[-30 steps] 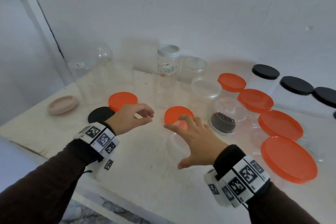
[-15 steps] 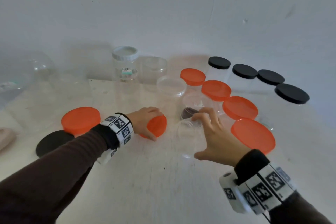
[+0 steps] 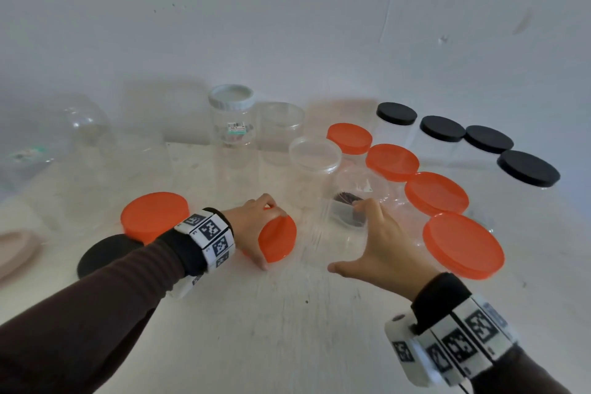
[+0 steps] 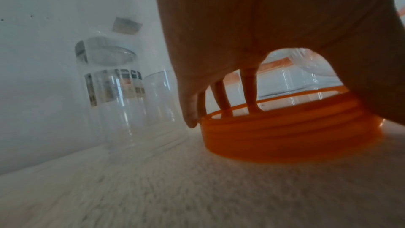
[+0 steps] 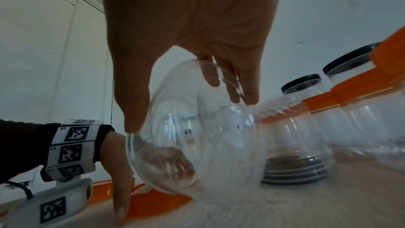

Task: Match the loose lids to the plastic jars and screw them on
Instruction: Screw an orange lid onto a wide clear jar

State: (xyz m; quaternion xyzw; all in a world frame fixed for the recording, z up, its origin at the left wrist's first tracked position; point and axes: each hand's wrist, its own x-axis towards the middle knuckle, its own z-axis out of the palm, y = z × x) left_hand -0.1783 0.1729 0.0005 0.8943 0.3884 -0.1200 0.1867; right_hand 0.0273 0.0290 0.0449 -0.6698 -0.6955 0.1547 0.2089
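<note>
Left hand (image 3: 256, 227) grasps an orange lid (image 3: 278, 240) by its rim — lid rests on the table (image 3: 256, 329). Right hand (image 3: 380, 249) grips a clear jar (image 5: 197, 145) from above, thumb and fingers around it — jar tilted, just right of the lid.

The head view looks down over the table (image 3: 287, 329). Both wrist views sit low, close beneath each palm. All three share the orange lid (image 3: 278, 241).
</note>
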